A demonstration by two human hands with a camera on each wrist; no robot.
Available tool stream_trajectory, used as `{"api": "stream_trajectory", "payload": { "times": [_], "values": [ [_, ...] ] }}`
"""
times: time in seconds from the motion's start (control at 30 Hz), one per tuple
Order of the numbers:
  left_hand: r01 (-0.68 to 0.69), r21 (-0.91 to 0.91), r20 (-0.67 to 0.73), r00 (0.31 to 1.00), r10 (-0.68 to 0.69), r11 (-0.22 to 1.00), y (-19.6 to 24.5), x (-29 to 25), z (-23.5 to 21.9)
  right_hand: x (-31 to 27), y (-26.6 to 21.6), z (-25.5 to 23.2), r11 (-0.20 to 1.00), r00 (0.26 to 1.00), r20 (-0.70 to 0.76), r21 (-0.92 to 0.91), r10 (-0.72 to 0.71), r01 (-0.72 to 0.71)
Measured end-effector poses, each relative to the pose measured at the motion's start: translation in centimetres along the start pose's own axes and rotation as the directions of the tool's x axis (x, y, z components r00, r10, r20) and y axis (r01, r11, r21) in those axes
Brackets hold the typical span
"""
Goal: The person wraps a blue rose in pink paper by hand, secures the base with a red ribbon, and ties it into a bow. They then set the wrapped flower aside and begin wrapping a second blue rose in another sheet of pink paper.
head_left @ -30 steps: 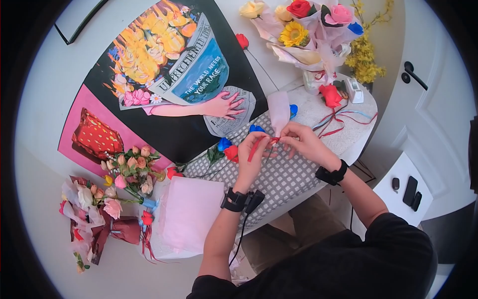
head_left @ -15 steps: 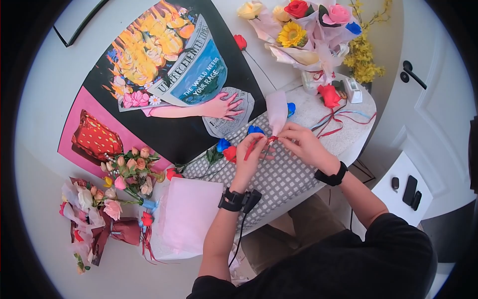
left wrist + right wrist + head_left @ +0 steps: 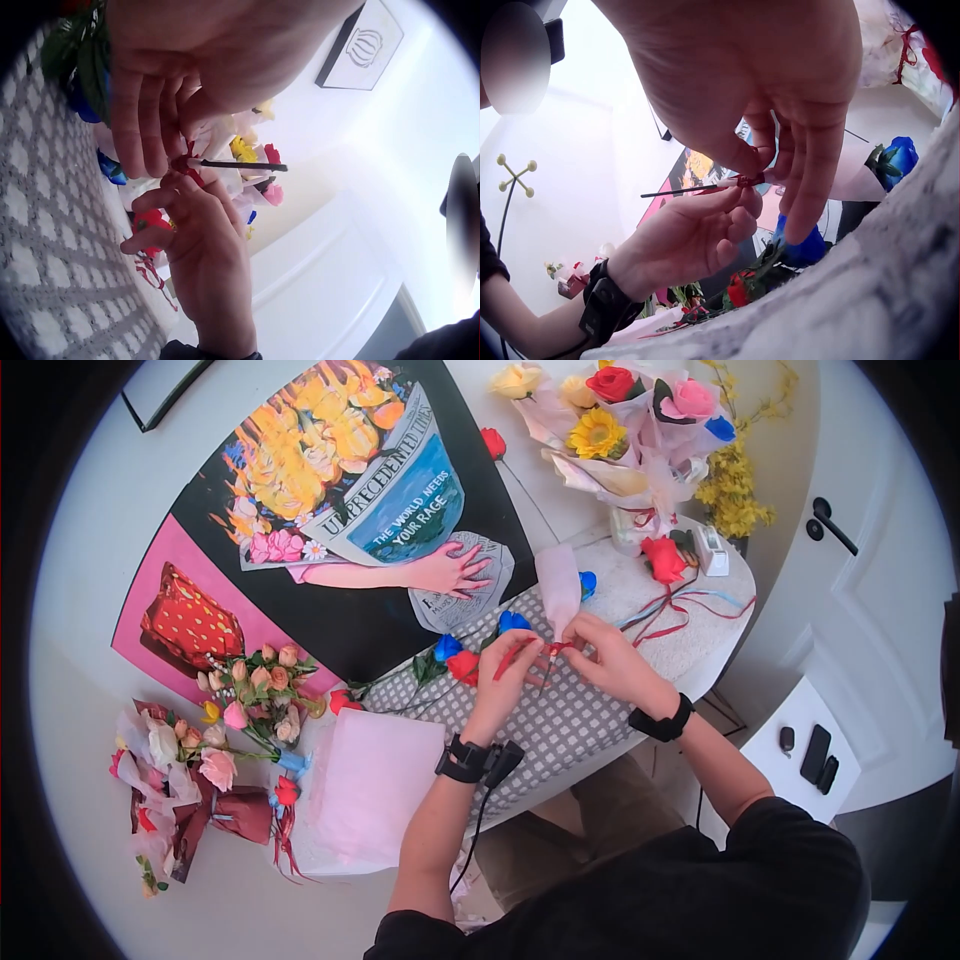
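Note:
A pale pink wrap narrows at its lower end, where red ribbon goes round it. Out of that end comes a thin dark stem. My left hand pinches the ribbon between thumb and finger, with a loose ribbon length lying along its fingers. On the other side, my right hand pinches the ribbon with thumb and forefinger, its other fingers loosely spread. Both sets of fingertips meet close at the binding in the right wrist view, partly hiding it. Blue roses and a red rose lie beside the hands.
The table carries a grey patterned cloth, a stack of pink wrapping sheets at left, and loose ribbons at right. A wrapped bouquet stands at the back right. More bouquets are at the left edge.
The hands stay at the binding, with the right fingers drawn slightly to the right and more red ribbon showing between the hands. The dark stem now shows more plainly. The head view has shifted slightly.

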State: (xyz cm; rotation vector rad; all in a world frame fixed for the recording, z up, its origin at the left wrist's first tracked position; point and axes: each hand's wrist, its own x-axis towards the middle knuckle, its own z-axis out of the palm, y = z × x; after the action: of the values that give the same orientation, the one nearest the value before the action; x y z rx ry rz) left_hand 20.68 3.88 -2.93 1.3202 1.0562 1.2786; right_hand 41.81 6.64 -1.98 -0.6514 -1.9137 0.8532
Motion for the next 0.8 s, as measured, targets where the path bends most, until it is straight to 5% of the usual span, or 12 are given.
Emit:
{"api": "stream_trajectory", "payload": {
  "times": [0.17,0.27,0.33,0.47,0.53,0.8],
  "values": [
    [0.004,0.058,0.04,0.999,-0.007,0.998,-0.5,0.0,-0.1,-0.1,-0.2,0.2,0.987,0.998,0.018,-0.15,-0.053,0.055],
    [0.041,0.031,0.018,0.999,-0.042,0.999,-0.4,0.1,-0.4,0.0,0.2,0.3,0.993,1.0,0.002,-0.114,0.015,-0.015],
    [0.031,0.048,0.027,0.999,-0.032,0.998,-0.4,0.2,-0.6,0.0,0.6,-0.2,0.982,0.982,0.071,0.047,0.178,-0.181],
    [0.04,0.082,0.034,0.999,-0.043,0.996,-0.4,0.2,-0.5,0.0,0.3,-0.5,0.969,0.97,0.07,0.068,0.234,-0.239],
    [0.062,0.069,0.026,0.998,-0.064,0.996,-0.8,0.3,-0.7,-0.1,0.7,-0.3,0.977,0.999,-0.024,-0.214,-0.026,0.021],
    [0.113,0.022,0.045,0.992,-0.114,0.993,-0.8,-0.3,0.1,-0.4,-0.3,0.6,0.852,0.996,-0.077,-0.518,0.043,-0.077]
  ]
}}
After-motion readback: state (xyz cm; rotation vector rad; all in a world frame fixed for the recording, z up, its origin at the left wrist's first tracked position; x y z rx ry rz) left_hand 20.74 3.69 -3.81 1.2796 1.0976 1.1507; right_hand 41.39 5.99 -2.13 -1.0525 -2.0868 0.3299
